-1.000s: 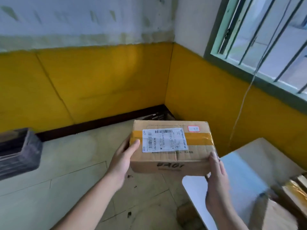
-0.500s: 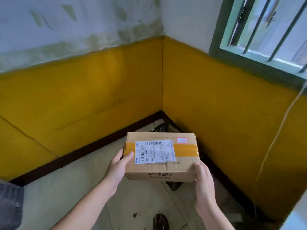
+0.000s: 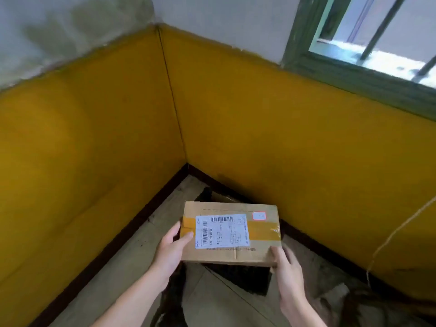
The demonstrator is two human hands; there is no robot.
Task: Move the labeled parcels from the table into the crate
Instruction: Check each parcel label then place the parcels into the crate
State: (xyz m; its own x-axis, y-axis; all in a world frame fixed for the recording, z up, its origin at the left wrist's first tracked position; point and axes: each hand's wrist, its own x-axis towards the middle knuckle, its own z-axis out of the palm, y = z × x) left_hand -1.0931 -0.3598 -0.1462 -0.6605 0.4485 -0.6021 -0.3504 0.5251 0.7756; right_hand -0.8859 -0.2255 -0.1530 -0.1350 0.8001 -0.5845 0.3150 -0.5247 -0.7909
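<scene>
Yellow walls (image 3: pixel 94 149) meet in a corner behind the parcel (image 3: pixel 257 253). Window (image 3: pixel 377 38) high, to its right. Tiled floor (image 3: pixel 132 263) below it.

Dark crate (image 3: pixel 245 279) sits in the corner directly under the parcel. It is mostly hidden, with only dark edges showing in front of and behind the parcel. Contents can't be made out.

Parcel in the air over the crate, roughly level, white label (image 3: pixel 221 231) facing up across the tape.

Left hand (image 3: pixel 172 251) clamps the parcel's left end, thumb on top and fingers out of sight beneath. Right hand (image 3: pixel 287 272) grips the near right corner, fingers curled against the cardboard.

Progress, as I read it: this parcel is off the table and at the crate, but not yet inside or let go. Lowering and release remain. The table is out of view, so I can't tell how many parcels are left.
</scene>
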